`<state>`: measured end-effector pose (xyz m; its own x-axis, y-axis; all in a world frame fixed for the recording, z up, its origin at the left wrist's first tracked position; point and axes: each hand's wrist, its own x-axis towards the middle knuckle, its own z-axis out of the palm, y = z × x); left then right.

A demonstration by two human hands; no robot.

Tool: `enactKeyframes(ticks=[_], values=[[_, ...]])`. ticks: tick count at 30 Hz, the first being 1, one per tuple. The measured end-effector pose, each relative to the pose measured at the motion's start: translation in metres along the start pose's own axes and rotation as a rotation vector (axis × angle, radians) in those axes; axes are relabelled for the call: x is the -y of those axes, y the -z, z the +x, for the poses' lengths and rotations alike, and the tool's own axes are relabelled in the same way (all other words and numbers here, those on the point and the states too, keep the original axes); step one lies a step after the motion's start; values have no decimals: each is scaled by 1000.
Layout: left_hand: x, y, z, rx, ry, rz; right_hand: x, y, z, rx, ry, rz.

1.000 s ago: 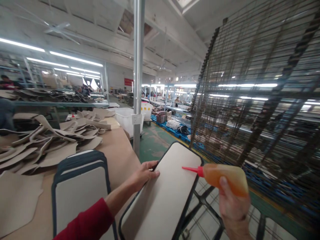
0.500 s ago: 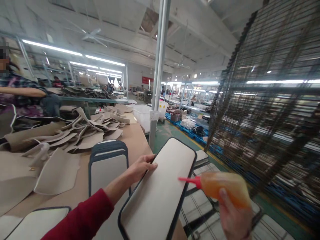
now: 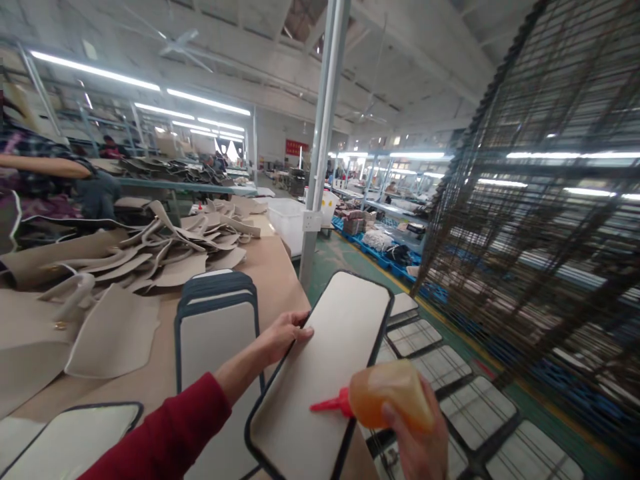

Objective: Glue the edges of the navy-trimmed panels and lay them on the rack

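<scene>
Fingers (image 3: 299,331) still pinch the panel (image 3: 330,353); squeeze bottle (image 3: 387,400) (orange) has dropped closer.

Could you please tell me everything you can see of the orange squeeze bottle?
The squeeze bottle is soft-looking translucent plastic holding amber-orange liquid, with a red tapered nozzle. It lies nearly level, nozzle pointing left, tip over the near part of the cream, dark-edged panel; contact cannot be told. The right hand grips its rear from below, thumb on its side.
</scene>
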<state>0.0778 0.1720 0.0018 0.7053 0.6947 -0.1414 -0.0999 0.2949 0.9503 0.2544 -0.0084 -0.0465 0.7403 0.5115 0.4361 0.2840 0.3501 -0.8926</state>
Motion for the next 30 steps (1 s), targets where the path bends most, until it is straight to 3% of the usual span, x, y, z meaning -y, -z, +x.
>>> enactKeyframes(ticks=[2,5,7,9,12,13,15,17,19,22,24,27,30], values=[[1,4,1,-1,0,5,1,-2,-2,-25,4,-18],[1,6,1,29,8,-7,6,-4,30,-229,131,22],[0,7,2,34,16,-22,3,-6,45,-282,147,27],[0,8,4,11,19,-31,-4,-8,37,-169,93,-36],[0,11,10,-35,15,-24,-11,-13,4,140,3,-107],[0,12,11,-50,9,-16,-10,-16,-2,162,4,-104],[0,14,14,-59,7,2,-3,-23,1,113,40,-100],[0,13,17,-44,22,14,6,-33,19,-70,100,-108],[0,12,22,-33,35,15,9,-39,34,-147,99,-126],[1,10,31,-73,55,28,2,-39,27,49,-38,-86],[4,10,39,-137,79,48,-3,-30,12,78,-135,12],[16,13,50,-262,126,84,5,-5,7,-219,-127,188],[38,16,64,-330,214,177,26,37,24,-517,-81,288]])
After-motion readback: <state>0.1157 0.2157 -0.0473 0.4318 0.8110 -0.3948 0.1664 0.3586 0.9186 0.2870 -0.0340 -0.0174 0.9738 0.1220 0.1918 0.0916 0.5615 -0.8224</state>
